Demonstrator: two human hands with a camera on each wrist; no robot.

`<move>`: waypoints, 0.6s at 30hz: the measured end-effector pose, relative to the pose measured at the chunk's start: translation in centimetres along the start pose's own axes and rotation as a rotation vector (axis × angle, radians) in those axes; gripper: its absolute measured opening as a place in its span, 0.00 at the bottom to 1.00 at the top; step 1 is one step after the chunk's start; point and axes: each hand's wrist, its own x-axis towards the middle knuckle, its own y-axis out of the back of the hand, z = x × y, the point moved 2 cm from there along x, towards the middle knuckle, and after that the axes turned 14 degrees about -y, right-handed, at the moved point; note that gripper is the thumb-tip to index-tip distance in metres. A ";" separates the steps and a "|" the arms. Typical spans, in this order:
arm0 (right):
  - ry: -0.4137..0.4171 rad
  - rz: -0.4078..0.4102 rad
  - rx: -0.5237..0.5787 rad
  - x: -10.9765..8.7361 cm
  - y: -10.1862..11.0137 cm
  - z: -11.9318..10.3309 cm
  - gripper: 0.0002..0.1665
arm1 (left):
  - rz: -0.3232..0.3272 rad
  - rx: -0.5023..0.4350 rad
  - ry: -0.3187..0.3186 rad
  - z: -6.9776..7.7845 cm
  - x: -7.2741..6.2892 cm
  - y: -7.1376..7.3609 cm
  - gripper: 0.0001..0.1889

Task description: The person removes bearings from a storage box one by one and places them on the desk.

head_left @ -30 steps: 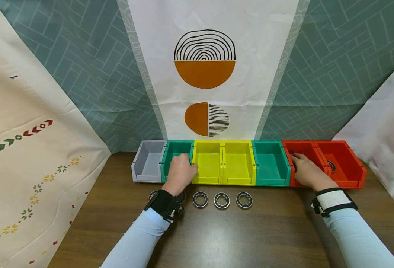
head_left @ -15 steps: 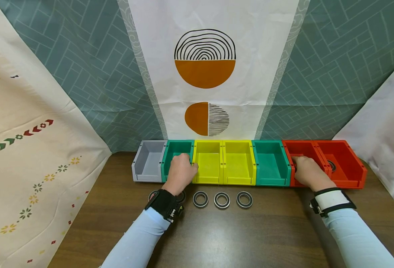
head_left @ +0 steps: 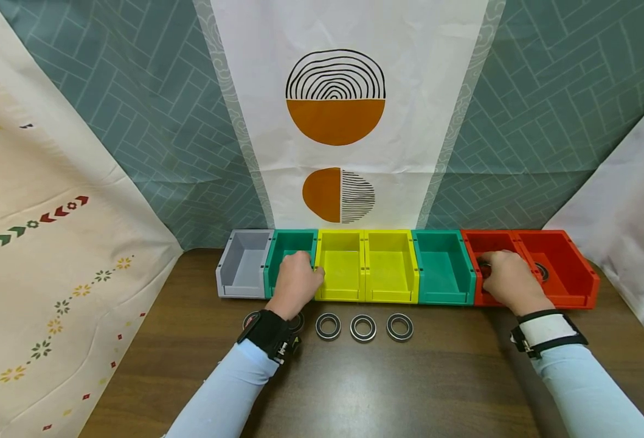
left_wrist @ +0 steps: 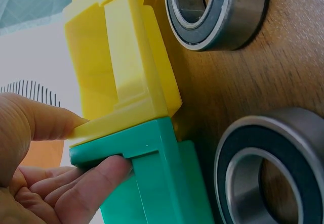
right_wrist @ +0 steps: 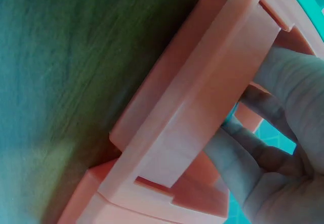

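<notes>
The left hand (head_left: 295,280), just left of centre in the head view, pinches the adjoining side walls of the left green bin (head_left: 294,232) and the left yellow bin (head_left: 340,294), its thumb on the yellow edge and its fingers (left_wrist: 112,171) inside the green. The right hand (head_left: 510,281), right of centre, reaches into the left red bin (head_left: 488,235), its fingers drawn fairly close together at a dark bearing (head_left: 484,264); the front wall hides their tips in the right wrist view, so whether they grip it I cannot tell. A second bearing (head_left: 546,272) lies in the right red bin (head_left: 570,299), at the right end of the row. Between the hands stand the right yellow bin (head_left: 390,295) and right green bin (head_left: 446,297); a grey bin (head_left: 241,290) closes the left end. In front, on the brown worktop (head_left: 436,383), three bearings (head_left: 318,327) lie apart in full view, and two more are partly hidden by the left wrist. Black-strapped bands circle both wrists below pale blue sleeves (head_left: 223,392). Patterned cloth (head_left: 404,146) hangs across the upper frame.
</notes>
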 end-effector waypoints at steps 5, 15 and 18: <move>-0.073 0.076 0.018 -0.4 0.7 -0.1 0.30 | -0.005 -0.007 0.005 0.0 0.0 0.0 0.12; -0.043 0.297 0.040 -1.3 2.5 -0.4 0.37 | 0.002 -0.013 0.020 0.0 0.0 0.1 0.12; -0.004 0.355 0.055 -1.5 3.0 -0.6 0.35 | 0.002 -0.011 0.017 0.0 0.0 0.0 0.13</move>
